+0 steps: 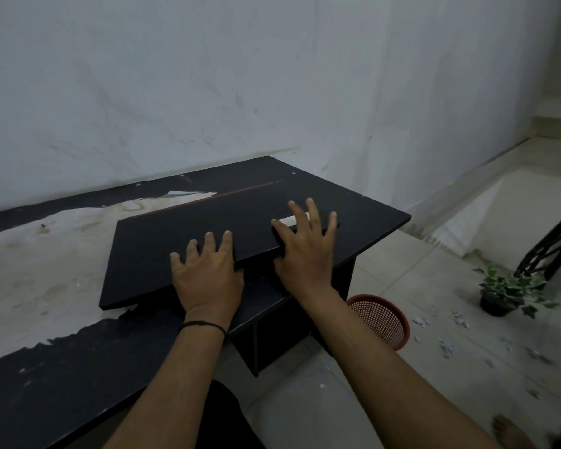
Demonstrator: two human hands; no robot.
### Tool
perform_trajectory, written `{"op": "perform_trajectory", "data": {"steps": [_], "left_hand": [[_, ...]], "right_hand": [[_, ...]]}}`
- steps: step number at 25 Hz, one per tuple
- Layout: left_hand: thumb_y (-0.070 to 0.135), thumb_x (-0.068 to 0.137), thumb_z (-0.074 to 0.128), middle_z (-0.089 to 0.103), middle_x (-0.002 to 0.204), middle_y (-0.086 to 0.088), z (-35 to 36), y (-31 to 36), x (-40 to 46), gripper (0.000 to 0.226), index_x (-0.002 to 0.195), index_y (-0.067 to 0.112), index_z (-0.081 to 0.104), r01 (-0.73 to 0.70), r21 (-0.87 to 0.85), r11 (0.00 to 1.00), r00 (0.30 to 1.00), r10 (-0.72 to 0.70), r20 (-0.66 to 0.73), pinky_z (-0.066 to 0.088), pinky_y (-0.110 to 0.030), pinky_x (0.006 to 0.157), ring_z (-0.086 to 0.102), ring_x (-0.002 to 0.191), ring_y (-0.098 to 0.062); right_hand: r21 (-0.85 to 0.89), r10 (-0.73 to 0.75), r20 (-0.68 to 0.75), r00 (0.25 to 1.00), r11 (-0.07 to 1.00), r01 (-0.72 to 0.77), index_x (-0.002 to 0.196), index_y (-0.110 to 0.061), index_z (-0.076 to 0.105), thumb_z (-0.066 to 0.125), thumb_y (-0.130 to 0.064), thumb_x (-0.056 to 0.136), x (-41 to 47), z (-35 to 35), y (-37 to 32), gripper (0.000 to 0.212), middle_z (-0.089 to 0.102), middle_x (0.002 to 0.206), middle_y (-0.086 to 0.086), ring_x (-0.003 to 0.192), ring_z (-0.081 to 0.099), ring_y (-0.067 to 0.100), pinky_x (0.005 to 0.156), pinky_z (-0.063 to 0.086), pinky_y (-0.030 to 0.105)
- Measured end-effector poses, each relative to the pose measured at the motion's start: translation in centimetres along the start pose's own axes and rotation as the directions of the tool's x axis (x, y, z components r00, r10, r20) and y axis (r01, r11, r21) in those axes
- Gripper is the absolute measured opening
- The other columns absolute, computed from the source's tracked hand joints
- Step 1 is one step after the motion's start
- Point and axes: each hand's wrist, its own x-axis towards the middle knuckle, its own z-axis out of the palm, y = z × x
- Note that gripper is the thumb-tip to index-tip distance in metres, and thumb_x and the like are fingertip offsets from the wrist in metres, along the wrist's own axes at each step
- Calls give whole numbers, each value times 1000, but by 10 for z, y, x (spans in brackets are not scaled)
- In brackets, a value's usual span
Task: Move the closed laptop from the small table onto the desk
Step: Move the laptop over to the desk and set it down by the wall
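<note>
The closed black laptop lies across the right end of the black desk, its near edge slightly raised over a shadow. My left hand holds the laptop's near edge, fingers spread flat on the lid and thumb hidden beneath. My right hand grips the near right corner, fingers splayed over the lid beside a small white label. The small table shows only as black legs at the far right.
The desk stands against a white wall and has a large worn pale patch on its left. A red mesh basket stands on the floor beside the desk. A small potted plant and scattered paper scraps lie on the tiles.
</note>
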Motion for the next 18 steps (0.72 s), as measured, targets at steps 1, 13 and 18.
{"op": "perform_trajectory", "data": {"steps": [1,13,18], "left_hand": [[41,83,69,48,150,-7,0,0,0,74,149,26,38,-2,1,1000,1000,2,-3,33,-60,111,43,138,-35],[43,86,65,44,152,-4,-7,-1,-1,72,149,27,36,-48,-1,999,998,48,33,28,-57,115,38,140,-31],[32,89,59,52,144,-7,-15,-21,-1,62,147,22,39,-106,73,992,994,104,39,40,-54,104,48,127,-33]], "right_hand": [[-8,-61,33,998,998,61,122,-21,68,81,-18,65,4,2,-4,58,49,149,15,146,28,40,116,10,67],[-40,-83,157,984,995,90,124,-15,68,84,-22,61,5,14,-11,65,62,134,16,134,47,43,108,33,61],[-7,-100,167,981,995,103,129,-16,65,83,-19,62,6,12,-12,69,54,144,17,141,36,44,113,29,60]]}}
